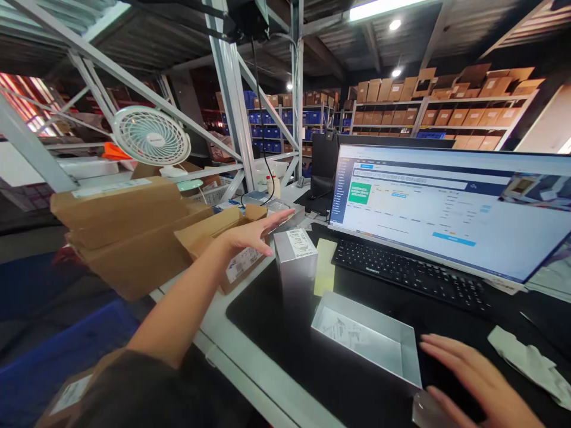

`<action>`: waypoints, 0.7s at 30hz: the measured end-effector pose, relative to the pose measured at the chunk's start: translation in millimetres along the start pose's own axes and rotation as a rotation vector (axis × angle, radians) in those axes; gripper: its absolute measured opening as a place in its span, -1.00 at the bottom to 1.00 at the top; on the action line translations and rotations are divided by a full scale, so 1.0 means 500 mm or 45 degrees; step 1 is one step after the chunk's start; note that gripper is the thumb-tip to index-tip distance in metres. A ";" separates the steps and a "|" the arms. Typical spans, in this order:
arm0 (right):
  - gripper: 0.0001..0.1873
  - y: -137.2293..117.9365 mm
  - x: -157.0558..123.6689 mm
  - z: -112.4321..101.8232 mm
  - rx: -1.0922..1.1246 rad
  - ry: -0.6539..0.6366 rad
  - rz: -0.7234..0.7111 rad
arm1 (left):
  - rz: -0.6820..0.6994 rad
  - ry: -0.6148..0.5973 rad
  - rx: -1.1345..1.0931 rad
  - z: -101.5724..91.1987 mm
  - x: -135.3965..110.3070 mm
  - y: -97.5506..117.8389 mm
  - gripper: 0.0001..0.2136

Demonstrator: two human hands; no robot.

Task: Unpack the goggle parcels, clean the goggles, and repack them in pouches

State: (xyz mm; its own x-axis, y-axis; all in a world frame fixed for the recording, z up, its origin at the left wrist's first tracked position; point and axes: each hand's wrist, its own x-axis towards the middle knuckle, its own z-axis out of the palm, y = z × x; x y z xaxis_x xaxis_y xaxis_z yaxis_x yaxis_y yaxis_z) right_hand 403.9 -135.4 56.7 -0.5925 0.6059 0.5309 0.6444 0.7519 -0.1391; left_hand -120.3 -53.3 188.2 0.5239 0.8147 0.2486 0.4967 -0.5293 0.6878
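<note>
My left hand (254,233) reaches out over the desk with its fingers stretched flat, holding nothing, just left of a small upright silver box (295,258) with a white label on top. Behind the hand lies a brown cardboard box (214,236) with a shipping label. My right hand (473,380) hovers open, fingers spread, at the lower right beside a shallow silver box lid (368,342) lying open side up on the black desk mat (285,333). A silver object (430,411) sits under the right hand's edge.
A monitor (450,205) and black keyboard (408,273) stand at the right. Yellow sticky notes (325,267) lie by the silver box. Stacked cardboard parcels (125,232) and a white fan (150,138) sit left. Crumpled white paper (529,362) lies far right. Shelves of cartons fill the background.
</note>
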 end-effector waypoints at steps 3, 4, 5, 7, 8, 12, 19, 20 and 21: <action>-0.45 -0.078 0.061 0.030 -0.007 -0.259 -0.179 | 0.030 -0.100 -0.019 0.017 0.034 0.012 0.08; -0.59 -0.095 0.079 0.042 -0.046 -0.361 -0.176 | 0.038 -0.144 0.019 0.024 0.038 0.024 0.07; -0.77 -0.107 0.097 0.053 -0.087 -0.473 -0.155 | 0.041 -0.197 0.083 0.027 0.039 0.036 0.07; -0.93 -0.120 0.136 0.067 -0.170 -0.676 -0.079 | 0.045 -0.288 0.270 0.026 0.030 0.053 0.04; -0.92 -0.123 0.157 0.070 -0.205 -0.736 -0.044 | 0.038 -0.298 0.370 0.023 0.023 0.057 0.02; -0.84 -0.106 0.251 0.076 -0.301 -0.758 0.031 | -0.152 -0.066 0.634 0.027 -0.007 0.050 -0.11; -0.86 -0.017 0.325 0.091 -0.342 -0.758 0.173 | -0.557 0.692 0.847 0.168 -0.029 0.077 -0.10; -0.87 -0.006 0.323 0.091 -0.345 -0.772 0.176 | -0.553 0.769 0.842 0.187 -0.033 0.085 -0.11; -0.86 0.004 0.321 0.090 -0.352 -0.784 0.181 | -0.535 0.815 0.796 0.203 -0.036 0.093 -0.14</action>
State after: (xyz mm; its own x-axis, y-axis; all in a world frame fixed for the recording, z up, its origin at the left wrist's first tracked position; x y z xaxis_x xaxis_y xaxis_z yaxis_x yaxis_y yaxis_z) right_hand 288.3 -25.0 103.9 -0.6069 0.7925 -0.0594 0.7875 0.6098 0.0892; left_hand -36.7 -116.5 146.5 -0.1605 0.8418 0.5155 0.9293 -0.0471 0.3663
